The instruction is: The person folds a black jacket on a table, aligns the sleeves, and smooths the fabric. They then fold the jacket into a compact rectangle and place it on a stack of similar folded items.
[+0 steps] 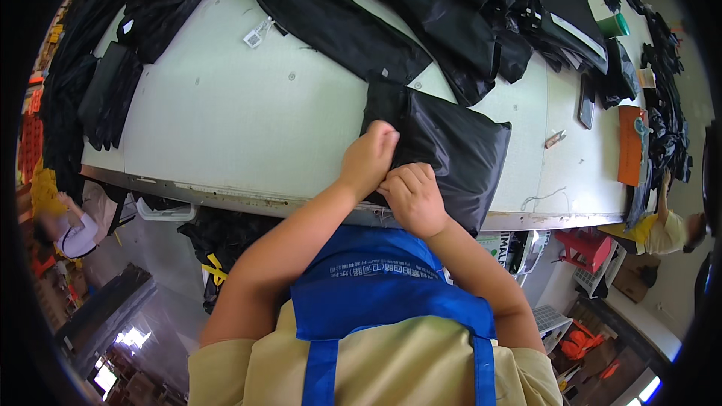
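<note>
A filled black plastic mailing bag (pixel 455 146) lies at the front edge of the table, partly overhanging it. My left hand (pixel 370 156) is closed at the bag's left side, its fingers curled on the flap strip and slightly blurred. Close beside it, my right hand (pixel 414 197) pinches the bag's near left edge, knuckles up. What lies inside the bag is hidden. Just beyond it, a pair of black trousers (pixel 346 26) stretches across the table, and a white tag (pixel 257 34) lies by them.
More black garments (pixel 113 90) hang over the table's left end. Black packed bags (pixel 556 22) are heaped at the far right. A phone (pixel 586 103), an orange box (pixel 630 146) and a green roll (pixel 613 25) lie on the right. Other people (pixel 665 233) stand at both sides.
</note>
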`<action>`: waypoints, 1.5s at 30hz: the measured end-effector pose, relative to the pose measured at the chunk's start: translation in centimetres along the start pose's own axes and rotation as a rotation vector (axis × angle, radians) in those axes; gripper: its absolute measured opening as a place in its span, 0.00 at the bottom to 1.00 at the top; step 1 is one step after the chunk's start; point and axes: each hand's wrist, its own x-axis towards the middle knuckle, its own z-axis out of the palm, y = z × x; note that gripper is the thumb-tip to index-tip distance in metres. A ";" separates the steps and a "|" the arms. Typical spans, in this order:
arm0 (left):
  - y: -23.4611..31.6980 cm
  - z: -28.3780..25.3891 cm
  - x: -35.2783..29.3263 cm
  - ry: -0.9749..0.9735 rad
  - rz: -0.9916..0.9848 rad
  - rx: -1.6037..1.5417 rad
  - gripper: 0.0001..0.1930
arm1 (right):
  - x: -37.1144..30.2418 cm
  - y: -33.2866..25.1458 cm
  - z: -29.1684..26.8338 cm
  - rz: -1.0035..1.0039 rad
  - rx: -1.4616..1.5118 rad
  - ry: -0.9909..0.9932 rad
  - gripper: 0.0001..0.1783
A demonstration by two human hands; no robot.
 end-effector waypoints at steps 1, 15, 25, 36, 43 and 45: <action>-0.4 -0.4 -1.2 0.100 0.000 -0.191 0.10 | 0.1 0.2 0.1 0.036 0.008 0.000 0.05; -3.2 0.1 -8.4 -0.049 0.283 0.365 0.43 | 9.7 7.6 2.3 0.168 -0.073 0.044 0.08; 2.3 -5.1 -4.2 -0.568 -0.346 -0.993 0.29 | 0.1 -6.6 -4.7 0.673 -0.166 0.087 0.52; 18.7 1.4 -9.9 -1.834 0.269 -0.377 0.44 | -22.5 -19.1 -21.1 1.290 0.285 1.260 0.28; 14.8 6.5 -10.5 -1.664 -0.096 -0.232 0.32 | -45.0 -11.5 -19.2 0.990 0.646 1.822 0.17; 14.6 7.6 -10.4 -1.609 -0.118 -0.225 0.32 | -51.3 -7.5 -18.2 1.070 0.765 1.842 0.22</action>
